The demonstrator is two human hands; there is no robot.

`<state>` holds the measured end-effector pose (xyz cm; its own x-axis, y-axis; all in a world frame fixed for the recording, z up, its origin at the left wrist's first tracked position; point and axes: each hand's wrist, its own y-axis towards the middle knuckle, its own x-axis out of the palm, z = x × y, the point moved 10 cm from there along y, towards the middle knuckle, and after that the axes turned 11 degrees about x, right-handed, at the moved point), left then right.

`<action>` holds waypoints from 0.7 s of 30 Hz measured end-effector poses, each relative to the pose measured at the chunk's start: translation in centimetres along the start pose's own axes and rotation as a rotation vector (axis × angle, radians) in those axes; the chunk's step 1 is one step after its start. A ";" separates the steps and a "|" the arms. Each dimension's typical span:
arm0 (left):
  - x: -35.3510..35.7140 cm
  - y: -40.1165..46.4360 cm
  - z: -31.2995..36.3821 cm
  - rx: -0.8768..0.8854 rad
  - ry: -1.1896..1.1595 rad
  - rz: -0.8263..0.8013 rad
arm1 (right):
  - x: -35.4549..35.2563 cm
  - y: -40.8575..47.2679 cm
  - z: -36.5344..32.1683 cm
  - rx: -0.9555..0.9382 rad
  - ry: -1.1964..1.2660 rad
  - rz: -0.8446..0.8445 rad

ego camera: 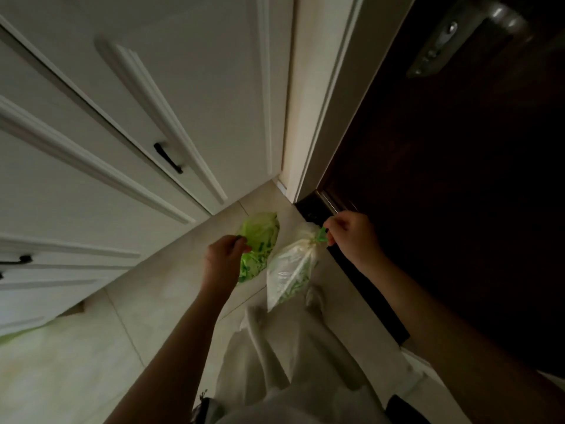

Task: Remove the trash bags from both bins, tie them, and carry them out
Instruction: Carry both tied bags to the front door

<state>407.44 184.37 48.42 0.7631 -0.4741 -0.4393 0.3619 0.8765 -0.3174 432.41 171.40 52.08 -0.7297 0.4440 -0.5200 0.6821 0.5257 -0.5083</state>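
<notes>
Hemmed between white cabinet doors and dark door, left hand pinches green bag; right hand grips knotted whitish bag.

— What's in each hand?
— The left hand grips a green bag; the right hand pinches the tied neck of a whitish bag.
— Where?
— Over pale floor tiles, beside a dark door. The green one seems knotted; it's dim.
</notes>
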 end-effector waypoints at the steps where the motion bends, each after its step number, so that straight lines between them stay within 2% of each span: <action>1: 0.4 0.1 -0.7 -0.043 -0.071 0.061 | 0.4 0.9 0.0 -0.019 -0.003 -0.041; 4: 1.6 0.7 -2.4 -0.093 -0.206 0.235 | 1.4 3.5 0.4 -0.064 -0.011 -0.131; 13: 5.2 3.9 -8.6 -0.171 -0.308 0.477 | 3.7 13.0 7.3 -0.050 0.012 -0.165; 21: 10.3 6.1 -13.6 -0.234 -0.209 0.381 | 4.1 19.5 13.7 0.024 0.005 -0.091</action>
<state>410.22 183.67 30.49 0.9177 -0.0753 -0.3902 -0.0759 0.9306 -0.3580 443.39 173.54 30.68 -0.7888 0.3993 -0.4673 0.6140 0.5465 -0.5695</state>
